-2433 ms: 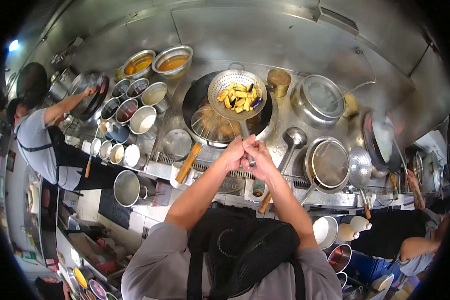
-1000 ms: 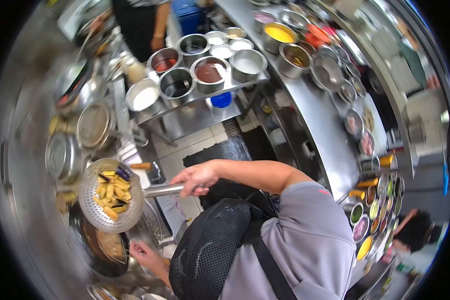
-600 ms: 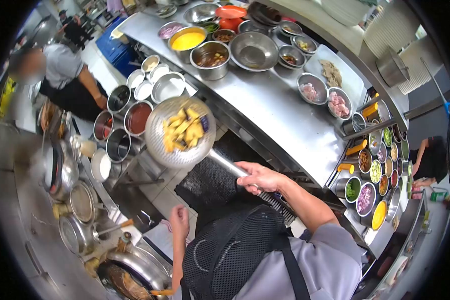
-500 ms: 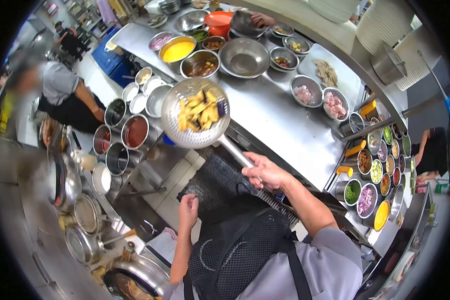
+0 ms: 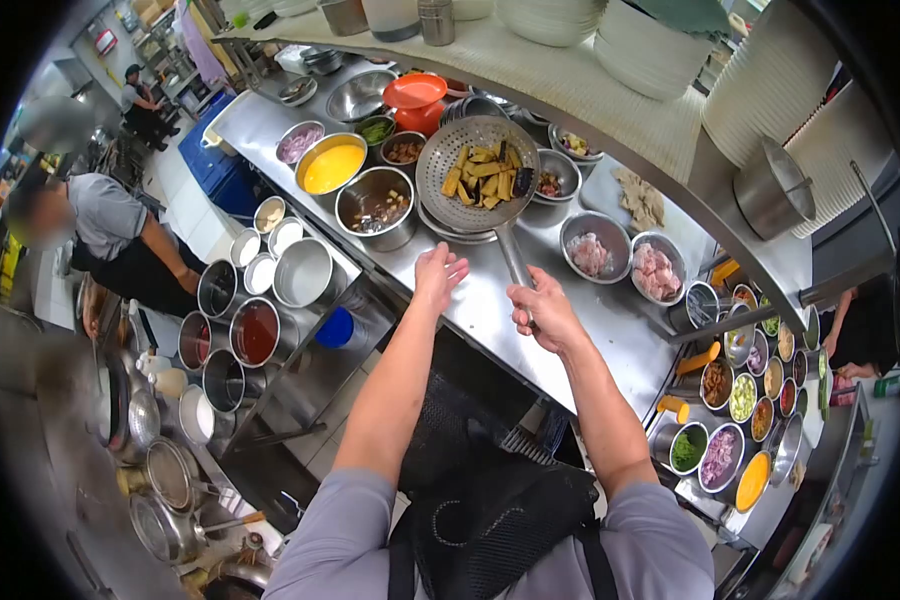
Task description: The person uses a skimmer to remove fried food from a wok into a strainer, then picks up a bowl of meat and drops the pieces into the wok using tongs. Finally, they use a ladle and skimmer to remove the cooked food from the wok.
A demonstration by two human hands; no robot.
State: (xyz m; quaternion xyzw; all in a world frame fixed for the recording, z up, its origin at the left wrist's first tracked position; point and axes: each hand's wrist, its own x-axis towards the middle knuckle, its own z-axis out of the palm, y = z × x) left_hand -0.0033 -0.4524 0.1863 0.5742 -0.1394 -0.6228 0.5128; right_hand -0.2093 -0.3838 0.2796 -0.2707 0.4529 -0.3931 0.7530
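A: Spotted any change?
B: Taking the dark mesh cloth (image 5: 500,505) on the chest as clock centre: has swung the perforated skimmer (image 5: 478,173) from over the wok (image 5: 232,588), now cut off low at eight o'clock, to twelve o'clock above the counter (image 5: 620,322); has also raised the left hand (image 5: 440,278) to half past eleven; shifts the work in hand, by judgement, off the stove and in among the bowls.

A: Gripping with both?
B: No; curls only the right hand (image 5: 542,308) round the metal handle (image 5: 513,258), fingers wrapped close; holds the left open, fingers loosely spread, with nothing in it, near the handle but apart.

A: Resting on anything?
B: Can't tell; overlaps a bowl (image 5: 448,230) underneath, with only a crescent of rim showing.

A: Notice any textures?
B: Plenty; carries golden-brown sticks (image 5: 485,177), blunt-ended, some edged in dark skin, heaped in a shallow, dull-grey dish full of round holes; set against smooth yellow liquid (image 5: 332,170) at eleven o'clock, glossy orange ware (image 5: 415,100) towards half past eleven, and lumpy pink meat (image 5: 591,254) at one o'clock; all above brushed, light-streaked steel.
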